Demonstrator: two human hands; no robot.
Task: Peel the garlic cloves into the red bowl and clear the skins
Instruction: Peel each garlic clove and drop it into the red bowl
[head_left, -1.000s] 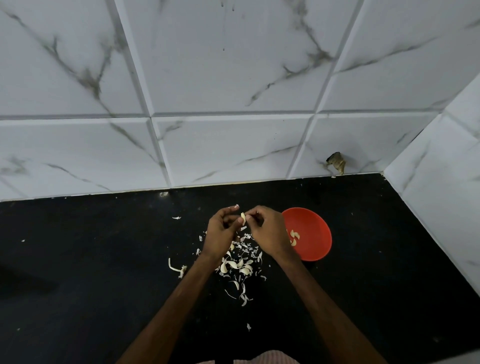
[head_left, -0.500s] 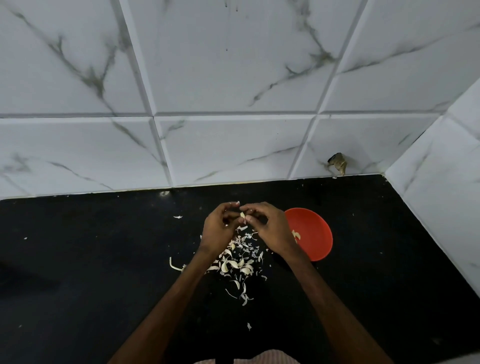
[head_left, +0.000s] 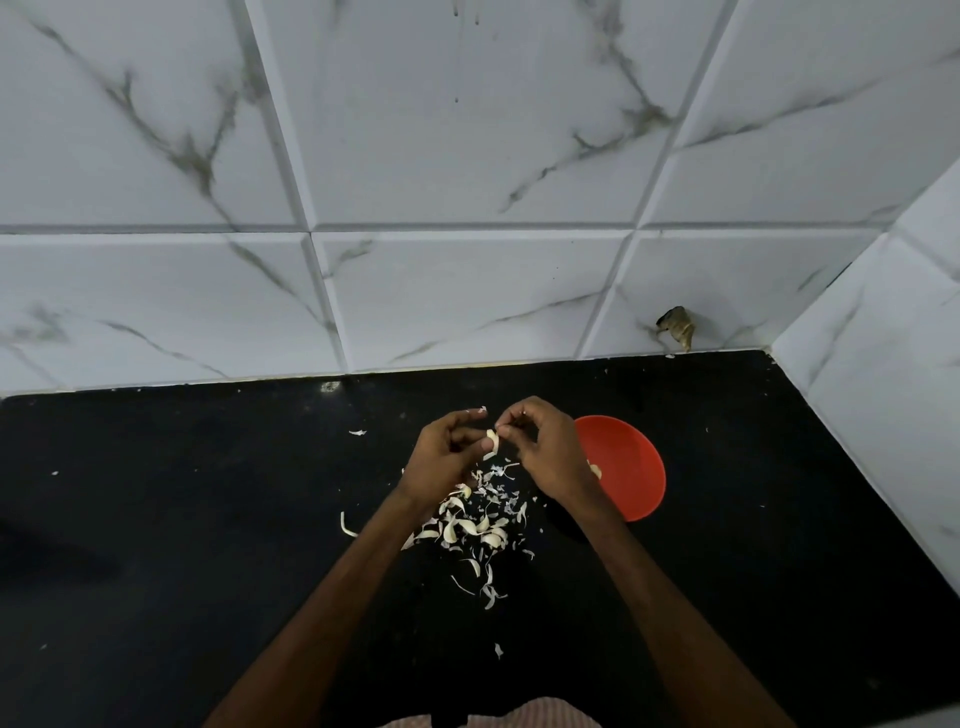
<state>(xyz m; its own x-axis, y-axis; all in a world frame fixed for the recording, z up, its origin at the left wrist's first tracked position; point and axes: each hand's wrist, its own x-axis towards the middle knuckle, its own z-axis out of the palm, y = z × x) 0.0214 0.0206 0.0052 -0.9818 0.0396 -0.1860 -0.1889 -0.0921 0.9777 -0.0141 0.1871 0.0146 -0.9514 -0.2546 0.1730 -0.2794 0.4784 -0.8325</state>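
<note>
Skins lay at 6 o'clock, red bowl at 3 (right hand hid its rim). Left hand and right pinched one garlic clove, fingers curled.

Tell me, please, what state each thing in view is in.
Pale garlic clove: pinched between both hands.
Left hand: holds the clove.
Right hand: pinches the clove's top.
Round red plastic bowl: upright, a peeled clove inside.
Papery white garlic skins: scattered loose on the black countertop.
</note>
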